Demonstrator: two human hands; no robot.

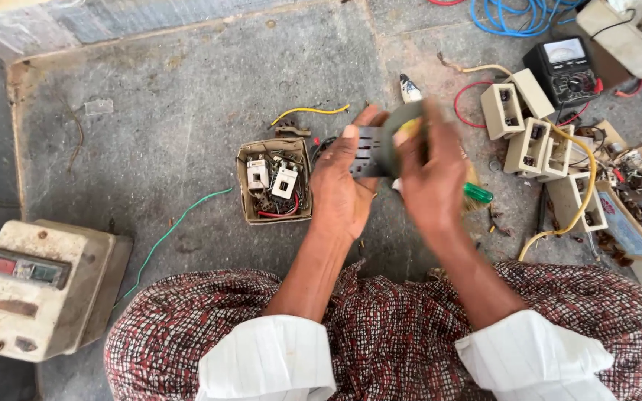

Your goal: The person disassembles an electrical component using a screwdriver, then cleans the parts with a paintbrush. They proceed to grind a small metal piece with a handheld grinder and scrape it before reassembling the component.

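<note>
Dark slotted part [369,151] gripped btwn both hands (cardboard box [244,194] left).

I am looking at an informal electrical repair workshop set on a bare concrete floor [172,111]. Right of the hands, a multimeter [568,68] and beige switch housings [529,141] are lying among loose wires; left of them, a small box of salvaged parts [274,180] is sitting.

right hand [432,178]: motion-blurred, hides most of dark part [369,148] | screwdriver [477,193]: only green handle shows | blue cable [518,16]: cut by top edge
</note>
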